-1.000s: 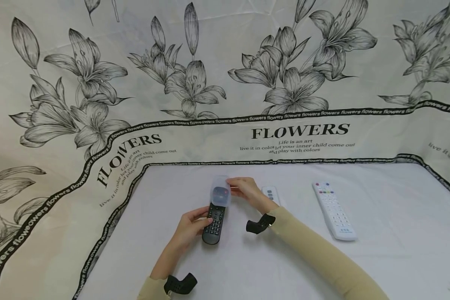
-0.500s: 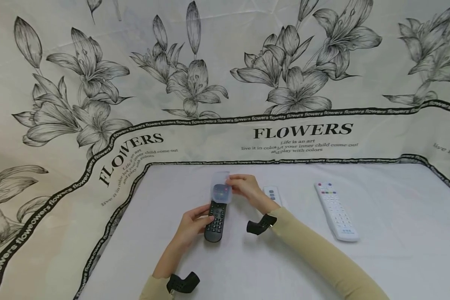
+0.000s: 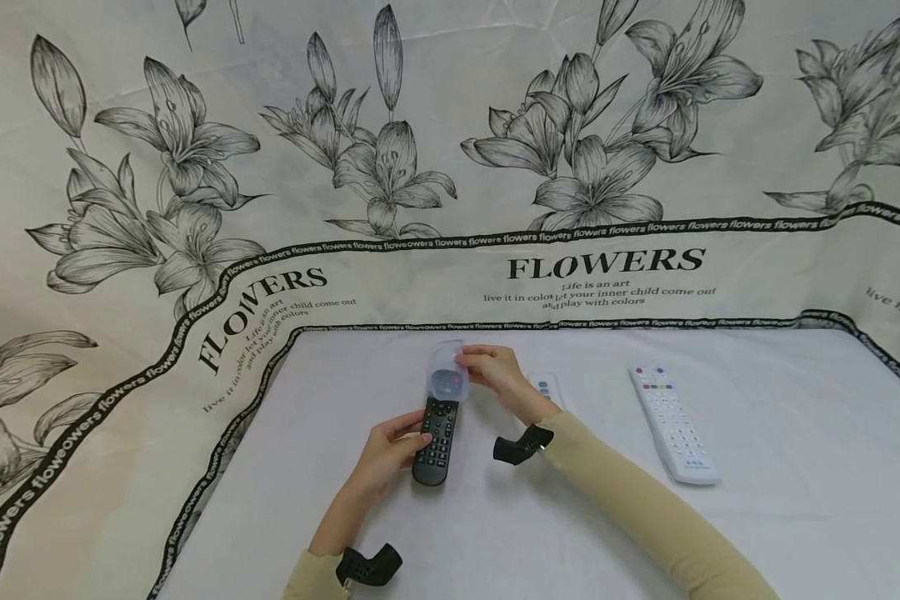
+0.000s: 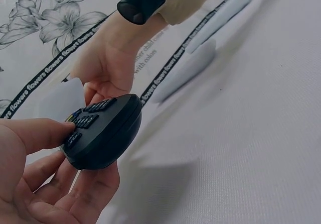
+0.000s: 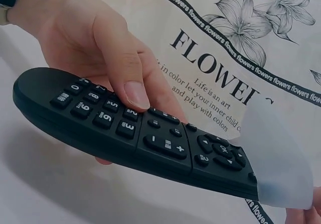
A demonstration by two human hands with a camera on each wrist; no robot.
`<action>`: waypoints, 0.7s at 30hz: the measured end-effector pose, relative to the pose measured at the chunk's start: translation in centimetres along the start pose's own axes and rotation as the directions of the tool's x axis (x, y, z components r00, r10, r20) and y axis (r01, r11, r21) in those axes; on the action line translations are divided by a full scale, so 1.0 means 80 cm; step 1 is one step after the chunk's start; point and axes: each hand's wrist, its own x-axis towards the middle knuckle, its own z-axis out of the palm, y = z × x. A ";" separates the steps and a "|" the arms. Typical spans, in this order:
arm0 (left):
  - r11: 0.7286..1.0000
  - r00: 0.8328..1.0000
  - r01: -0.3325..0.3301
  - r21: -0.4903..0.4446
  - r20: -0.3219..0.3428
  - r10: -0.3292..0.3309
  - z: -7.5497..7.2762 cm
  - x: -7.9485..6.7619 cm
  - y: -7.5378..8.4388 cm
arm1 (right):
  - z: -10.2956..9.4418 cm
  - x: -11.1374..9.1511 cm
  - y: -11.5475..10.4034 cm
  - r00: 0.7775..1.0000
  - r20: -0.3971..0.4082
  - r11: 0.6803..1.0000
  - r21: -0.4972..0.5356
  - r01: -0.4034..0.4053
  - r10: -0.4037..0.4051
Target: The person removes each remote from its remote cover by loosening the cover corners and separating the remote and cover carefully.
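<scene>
left hand (image 3: 387,446) pinches remote (image 3: 439,435) | right hand (image 3: 497,373), nearer cover (image 3: 445,379), pinches its right edge | remote's long axis runs near-to-far, far end inside cover

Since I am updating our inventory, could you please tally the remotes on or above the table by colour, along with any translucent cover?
Black remote: 1
White remotes: 2
Translucent cover: 1
Total: 4

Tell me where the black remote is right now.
In the head view, the black remote is below the picture's centre, gripped by the left hand, with its far end inside the translucent sleeve that the right hand pinches.
</scene>
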 end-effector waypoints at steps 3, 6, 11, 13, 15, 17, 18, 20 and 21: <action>1.000 1.000 0.002 -0.004 -0.002 -0.002 0.000 0.001 0.000 | 0.000 0.002 -0.002 1.000 -0.005 1.000 -0.006 0.011 -0.011; 1.000 1.000 -0.002 -0.004 -0.001 0.002 0.000 0.001 0.000 | 0.001 0.003 -0.004 1.000 -0.013 1.000 -0.005 0.026 -0.026; 1.000 1.000 0.007 -0.005 -0.007 -0.007 0.001 0.001 0.001 | 0.002 0.004 -0.006 0.999 -0.032 1.000 0.011 0.028 -0.028; 1.000 1.000 0.011 -0.001 -0.011 -0.011 0.002 -0.002 0.003 | 0.002 0.004 -0.006 0.999 -0.037 1.000 0.018 0.025 -0.024; 1.000 1.000 0.018 0.004 -0.017 -0.018 0.004 -0.004 0.004 | 0.002 0.005 -0.007 0.999 -0.039 1.000 0.021 0.020 -0.019; 1.000 1.000 0.022 0.009 -0.022 -0.022 0.004 -0.006 0.005 | 0.001 0.004 -0.007 0.999 -0.038 1.000 0.021 0.020 -0.019; 1.000 0.999 0.023 0.010 -0.022 -0.023 0.004 -0.006 0.005 | 0.001 0.005 -0.008 0.999 -0.038 1.000 0.021 0.018 -0.017; 1.000 0.999 0.026 0.011 -0.021 -0.025 0.004 -0.007 0.004 | 0.000 0.005 -0.008 0.999 -0.038 1.000 0.022 0.015 -0.014; 1.000 0.999 0.026 0.010 -0.020 -0.026 0.004 -0.007 0.003 | 0.000 0.005 -0.008 0.999 -0.038 1.000 0.023 0.013 -0.013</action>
